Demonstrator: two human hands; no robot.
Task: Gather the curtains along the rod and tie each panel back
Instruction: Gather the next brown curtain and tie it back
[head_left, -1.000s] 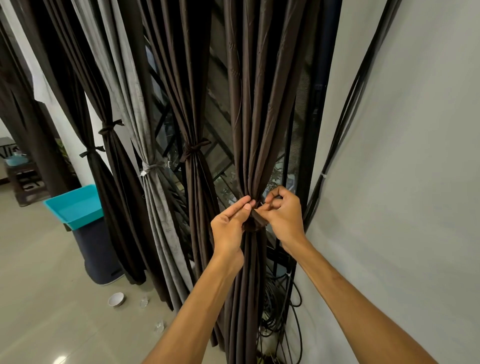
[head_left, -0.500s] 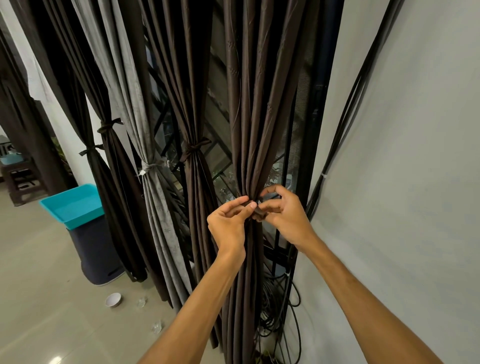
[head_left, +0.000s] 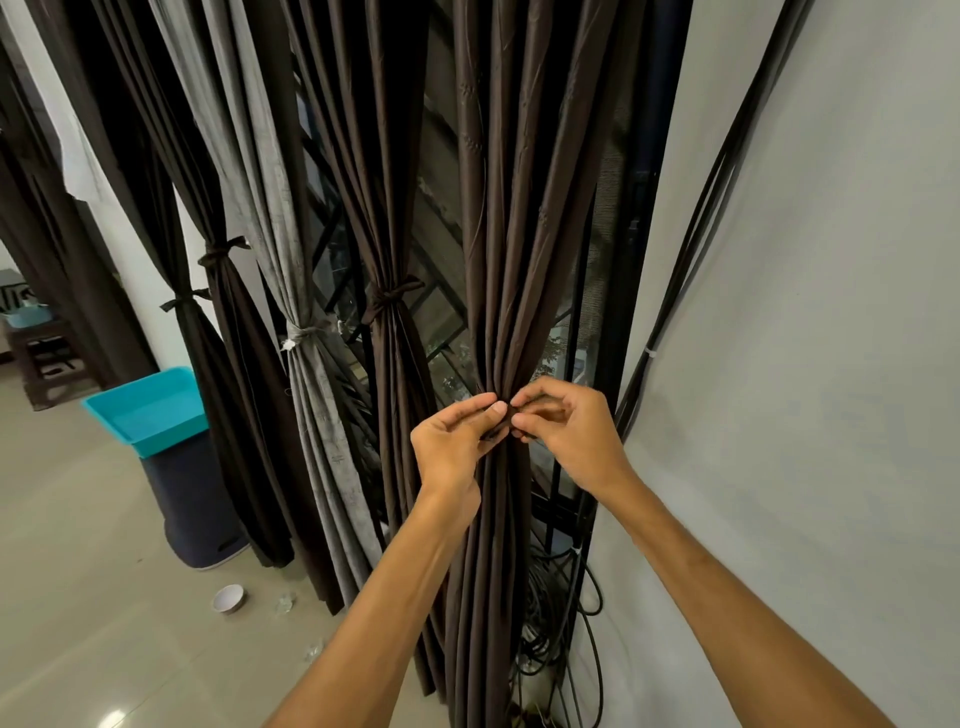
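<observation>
Both hands meet at the gathered waist of the dark brown curtain (head_left: 498, 234), close to the wall (head_left: 805, 364). The left hand (head_left: 449, 449) pinches the brown tie (head_left: 500, 425) between thumb and fingers (head_left: 475, 409). The right hand (head_left: 569, 439), at its three o'clock, has its fingers (head_left: 537, 396) curled round the same tie. At ten o'clock from the hands hang a second brown curtain (head_left: 363, 182) and a grey curtain (head_left: 270, 208), each already tied. A bin (head_left: 192, 499) stands at nine o'clock, and a small bowl (head_left: 228, 598) sits on the floor (head_left: 78, 571) at seven.
</observation>
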